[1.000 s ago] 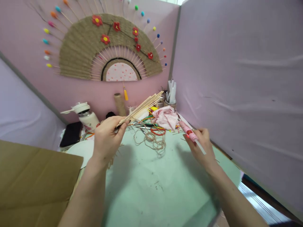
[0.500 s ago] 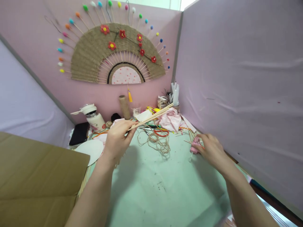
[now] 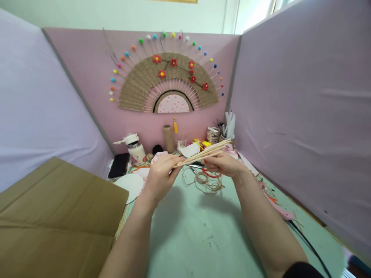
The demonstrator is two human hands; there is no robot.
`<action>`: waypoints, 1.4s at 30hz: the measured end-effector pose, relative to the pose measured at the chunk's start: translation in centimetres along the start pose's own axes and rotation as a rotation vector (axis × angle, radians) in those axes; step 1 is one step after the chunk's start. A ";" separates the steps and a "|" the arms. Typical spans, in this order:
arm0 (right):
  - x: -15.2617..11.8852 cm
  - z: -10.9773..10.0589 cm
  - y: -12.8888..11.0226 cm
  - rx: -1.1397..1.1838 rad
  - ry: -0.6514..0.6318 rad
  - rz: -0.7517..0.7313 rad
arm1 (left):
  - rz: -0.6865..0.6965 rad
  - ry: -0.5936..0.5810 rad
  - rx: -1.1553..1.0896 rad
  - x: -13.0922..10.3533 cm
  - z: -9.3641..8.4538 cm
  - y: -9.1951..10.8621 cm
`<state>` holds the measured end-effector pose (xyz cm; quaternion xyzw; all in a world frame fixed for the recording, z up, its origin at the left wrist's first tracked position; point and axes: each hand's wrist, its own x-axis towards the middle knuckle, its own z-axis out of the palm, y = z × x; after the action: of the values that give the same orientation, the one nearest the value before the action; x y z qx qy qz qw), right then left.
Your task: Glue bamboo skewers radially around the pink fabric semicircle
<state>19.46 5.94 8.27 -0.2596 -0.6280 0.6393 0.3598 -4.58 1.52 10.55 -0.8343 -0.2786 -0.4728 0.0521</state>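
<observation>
My left hand [image 3: 162, 173] is closed around one end of a small bundle of thin wooden sticks [image 3: 199, 155], held above the table and slanting up to the right. My right hand [image 3: 223, 164] is at the farther part of the same bundle, its fingers curled in against the sticks; the exact grip is partly hidden. Below and behind the hands lie a loose coil of twine [image 3: 207, 184] and red-handled scissors [image 3: 211, 173]. A pink glue gun [image 3: 282, 211] with a black cord rests on the right, partly behind my right forearm.
A large cardboard piece [image 3: 58, 216] covers the left front, with a white disc [image 3: 130, 187] by it. Behind stand a bottle [image 3: 136, 152], a brown cone of twine [image 3: 168, 138] and a jar [image 3: 213, 135]. A woven fan [image 3: 174, 69] hangs on the pink back panel.
My right hand has let go of the pink glue gun at the right and moved left to the wooden sticks. My left hand still holds them. The view has shifted.
</observation>
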 end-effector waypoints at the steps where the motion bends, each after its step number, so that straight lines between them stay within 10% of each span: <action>1: -0.2 -0.4 0.1 0.008 0.001 -0.004 | 0.001 -0.007 -0.006 0.0 0.1 0.0; 31: -2.9 -2.3 -2.8 -0.406 0.416 0.004 | 0.002 -0.092 0.048 -0.1 1.3 0.6; 42: -5.6 -3.0 -4.6 -0.380 0.371 -0.043 | 0.008 -0.108 0.054 -0.2 0.6 0.1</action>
<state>25.87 3.14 11.94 -0.4222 -0.6654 0.4435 0.4270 -4.11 1.55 10.06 -0.8581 -0.2904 -0.4191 0.0614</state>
